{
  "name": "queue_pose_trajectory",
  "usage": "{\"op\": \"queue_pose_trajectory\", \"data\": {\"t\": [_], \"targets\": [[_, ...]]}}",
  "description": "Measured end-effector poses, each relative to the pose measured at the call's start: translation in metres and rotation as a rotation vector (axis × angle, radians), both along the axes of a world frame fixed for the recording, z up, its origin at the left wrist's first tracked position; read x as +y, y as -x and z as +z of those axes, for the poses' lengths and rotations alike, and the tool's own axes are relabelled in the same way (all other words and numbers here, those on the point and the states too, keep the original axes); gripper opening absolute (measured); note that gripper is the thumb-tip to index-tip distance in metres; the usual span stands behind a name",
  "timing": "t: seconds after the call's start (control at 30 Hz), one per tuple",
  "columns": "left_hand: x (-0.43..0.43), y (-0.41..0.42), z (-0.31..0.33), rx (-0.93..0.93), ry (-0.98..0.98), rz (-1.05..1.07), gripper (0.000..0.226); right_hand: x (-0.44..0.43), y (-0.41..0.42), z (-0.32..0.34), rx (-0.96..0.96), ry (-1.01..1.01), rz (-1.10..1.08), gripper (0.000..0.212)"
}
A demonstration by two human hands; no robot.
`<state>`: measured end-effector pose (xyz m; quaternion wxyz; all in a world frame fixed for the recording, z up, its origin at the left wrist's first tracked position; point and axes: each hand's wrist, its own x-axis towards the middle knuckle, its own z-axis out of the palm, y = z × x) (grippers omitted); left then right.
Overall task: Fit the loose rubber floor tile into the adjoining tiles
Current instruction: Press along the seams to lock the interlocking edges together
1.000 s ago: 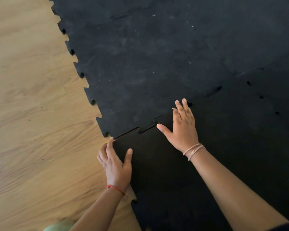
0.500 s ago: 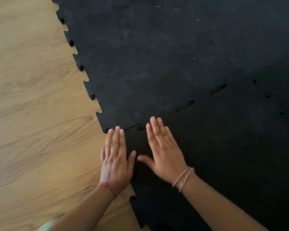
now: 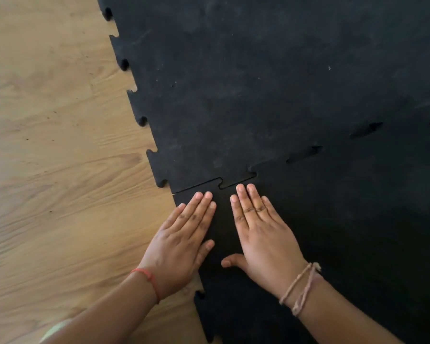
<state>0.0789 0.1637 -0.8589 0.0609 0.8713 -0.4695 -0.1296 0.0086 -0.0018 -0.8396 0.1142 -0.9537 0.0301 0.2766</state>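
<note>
The loose black rubber tile (image 3: 345,232) lies in the lower right, its puzzle-cut top edge meeting the adjoining black tile (image 3: 246,95) above. The seam (image 3: 216,183) runs just beyond my fingertips; near the corner its tabs sit flush with a thin line showing. Farther right, dark gaps (image 3: 305,153) remain along the joint. My left hand (image 3: 181,242) lies flat, palm down, on the tile's left corner, partly over the wood. My right hand (image 3: 261,232) lies flat beside it, fingers together, thumb out. Neither hand grips anything.
Light wooden floor (image 3: 60,170) fills the left side. The joined tiles' toothed outer edge (image 3: 142,120) runs diagonally from top centre down to my left hand. Black matting covers the whole right and top of the view.
My right hand slid left from farther along the seam to sit beside my left hand. Both hands flattened near the corner, and the raised gap at the corner tabs has closed.
</note>
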Motion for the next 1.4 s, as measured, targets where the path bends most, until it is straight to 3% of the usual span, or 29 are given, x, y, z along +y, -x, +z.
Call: {"op": "queue_pose_trajectory", "data": {"t": [0.13,0.3,0.5,0.9,1.07,1.27,1.4], "targets": [[-0.002,-0.001,0.002,0.008,-0.033,-0.003,0.057,0.004,-0.009,0.0,0.071,-0.012,-0.01,0.109],[-0.001,-0.003,0.006,0.031,-0.032,-0.003,0.061,-0.026,-0.002,0.011,0.024,-0.148,0.05,0.099],[-0.003,-0.007,0.007,0.04,-0.031,-0.02,0.062,-0.059,0.0,0.017,0.039,0.012,0.074,0.122],[-0.008,-0.005,0.006,0.038,-0.073,-0.007,0.063,-0.05,-0.014,0.009,0.154,0.079,0.04,0.128],[-0.016,-0.004,0.005,0.018,-0.031,0.005,0.063,-0.069,0.003,0.006,0.015,-0.094,-0.018,0.124],[-0.077,-0.007,0.016,-0.039,-0.096,-0.116,0.069,-0.112,0.019,0.014,-0.018,0.09,-0.159,0.124],[-0.102,-0.017,0.015,0.015,-0.138,-0.191,0.065,-0.13,0.01,0.022,0.079,0.166,-0.09,0.125]]}}
